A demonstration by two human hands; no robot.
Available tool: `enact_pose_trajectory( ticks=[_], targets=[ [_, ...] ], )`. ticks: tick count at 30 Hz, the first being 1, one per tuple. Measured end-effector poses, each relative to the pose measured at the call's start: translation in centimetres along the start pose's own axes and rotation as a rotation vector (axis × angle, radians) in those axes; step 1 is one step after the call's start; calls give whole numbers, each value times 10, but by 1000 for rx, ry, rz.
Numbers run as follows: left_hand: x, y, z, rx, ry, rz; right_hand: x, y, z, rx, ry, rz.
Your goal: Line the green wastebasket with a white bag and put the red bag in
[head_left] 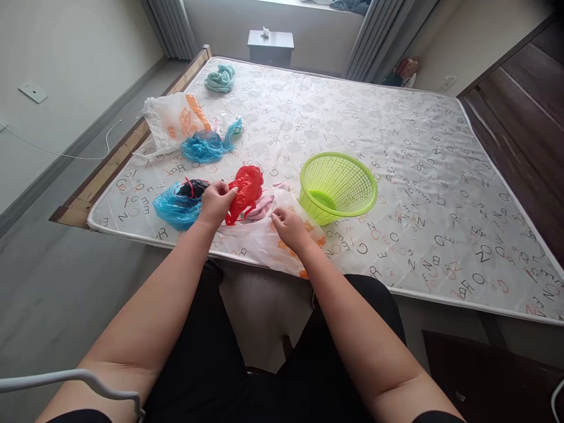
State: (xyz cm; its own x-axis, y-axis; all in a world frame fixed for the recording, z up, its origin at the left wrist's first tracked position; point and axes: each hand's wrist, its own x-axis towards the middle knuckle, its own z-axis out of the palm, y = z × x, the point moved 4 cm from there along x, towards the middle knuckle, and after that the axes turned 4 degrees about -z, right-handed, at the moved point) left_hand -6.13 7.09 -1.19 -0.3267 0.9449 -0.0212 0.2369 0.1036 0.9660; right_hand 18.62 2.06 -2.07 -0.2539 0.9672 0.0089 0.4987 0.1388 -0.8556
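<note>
My left hand [217, 202] pinches a crumpled red plastic bag [247, 187] by its left side, holding it over the mattress. My right hand [288, 226] is closed on the edge of a white plastic bag with orange print [264, 244], which lies at the mattress's front edge. Between the hands, a pink cloth [263, 205] shows at the white bag's opening, partly hidden by the red bag. A light green plastic basket [337, 185] stands just beyond my right hand. To the left of my left hand lie a blue plastic bag [174, 205] and a black plastic bag [194, 188].
The mattress [423, 176] has a letter print and sits in a wooden bed frame [73, 207]. Toward the back left are another white bag [170, 120], another blue bag [205, 147] and a mint-green cloth [220, 78]. A small white nightstand [270, 40] stands past the far edge.
</note>
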Motion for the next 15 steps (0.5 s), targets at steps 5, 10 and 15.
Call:
enact_pose_trajectory(
  ticks=[5,10,15],
  targets=[
    [21,-20,-19,78,133,-39,-1,1,-2,17,15,14],
    [29,-45,-23,408,-126,-312,-1,-7,-8,30,56,5],
    [26,-55,-9,464,-231,-229,-1,-28,-36,195,103,47]
  ],
)
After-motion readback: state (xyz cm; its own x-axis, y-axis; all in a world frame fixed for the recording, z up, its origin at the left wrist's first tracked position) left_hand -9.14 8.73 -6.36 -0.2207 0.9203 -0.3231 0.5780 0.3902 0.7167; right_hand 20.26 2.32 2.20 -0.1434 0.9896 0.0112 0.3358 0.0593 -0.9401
